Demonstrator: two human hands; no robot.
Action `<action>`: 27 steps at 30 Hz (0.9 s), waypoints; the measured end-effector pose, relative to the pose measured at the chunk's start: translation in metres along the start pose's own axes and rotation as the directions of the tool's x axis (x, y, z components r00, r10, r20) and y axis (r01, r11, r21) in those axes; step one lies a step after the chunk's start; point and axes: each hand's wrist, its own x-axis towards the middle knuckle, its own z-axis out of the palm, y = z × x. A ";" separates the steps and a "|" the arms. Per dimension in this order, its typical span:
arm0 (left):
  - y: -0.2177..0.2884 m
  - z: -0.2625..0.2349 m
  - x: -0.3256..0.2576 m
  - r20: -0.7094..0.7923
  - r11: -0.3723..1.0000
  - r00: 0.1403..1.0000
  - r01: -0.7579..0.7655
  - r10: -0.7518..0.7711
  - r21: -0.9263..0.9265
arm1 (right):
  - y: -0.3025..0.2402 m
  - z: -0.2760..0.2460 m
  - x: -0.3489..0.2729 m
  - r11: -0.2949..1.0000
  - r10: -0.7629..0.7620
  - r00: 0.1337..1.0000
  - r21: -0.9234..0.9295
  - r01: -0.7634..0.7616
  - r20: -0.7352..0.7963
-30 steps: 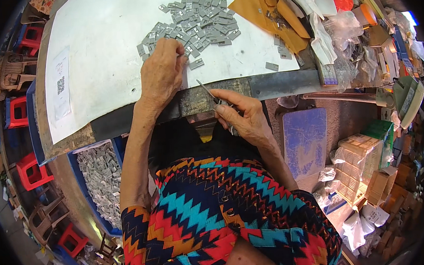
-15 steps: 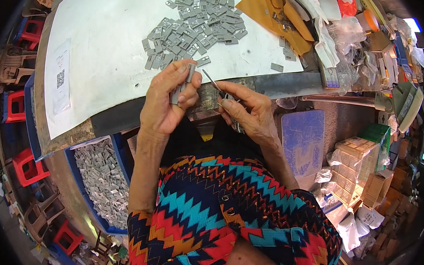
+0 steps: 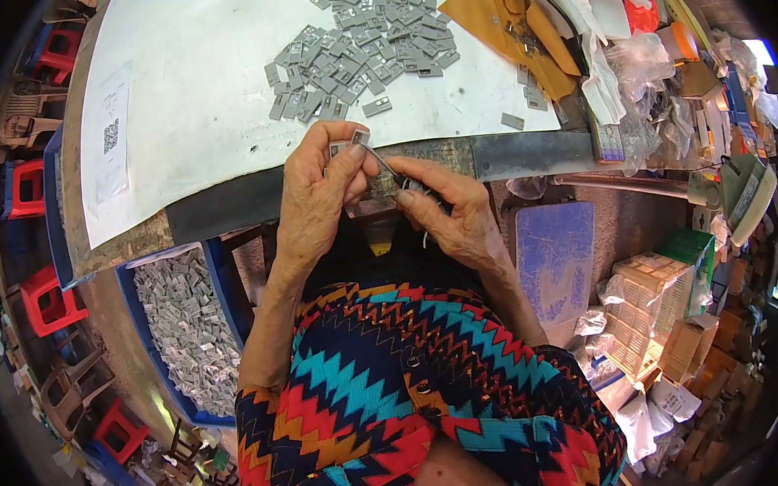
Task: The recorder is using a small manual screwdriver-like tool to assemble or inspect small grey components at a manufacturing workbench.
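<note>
My left hand (image 3: 313, 199) is closed at the table's front edge, pinching a small flat grey piece (image 3: 359, 138) between thumb and fingers. Another grey piece (image 3: 337, 148) shows behind its thumb. From the right, my right hand (image 3: 458, 210) grips a slim pointed metal tool (image 3: 382, 162) with a dark handle; its exact kind is unclear. The tip meets or lies very near the pinched piece. Beyond my hands, a heap of similar grey pieces (image 3: 351, 54) with small cut-outs covers part of a white sheet (image 3: 192, 86). One loose piece (image 3: 377, 106) lies just ahead of my left hand.
Below the table at left stands a blue bin (image 3: 150, 347) full of grey pieces. A brown envelope (image 3: 482, 10) with small bits lies at the table's right, near clear plastic bags (image 3: 637, 72). A blue board (image 3: 557, 259) and a tan crate (image 3: 642, 308) are lower right.
My hands have come together: the tool's tip has moved from apart to the grey piece. My left hand has turned and shifted slightly right.
</note>
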 end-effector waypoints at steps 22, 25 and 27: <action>-0.011 0.009 -0.002 0.087 0.413 0.891 -0.290 0.445 0.863 | 0.009 0.002 -0.001 0.964 -0.188 0.982 -0.198 0.179 -0.025; -0.014 0.008 -0.002 0.191 0.229 0.825 -0.357 0.532 0.906 | 0.000 0.006 -0.004 0.939 -0.183 0.983 -0.302 0.165 -0.032; -0.015 0.008 -0.001 0.213 0.187 0.815 -0.363 0.539 0.913 | -0.002 0.009 -0.005 0.867 -0.223 0.975 -0.459 0.192 -0.014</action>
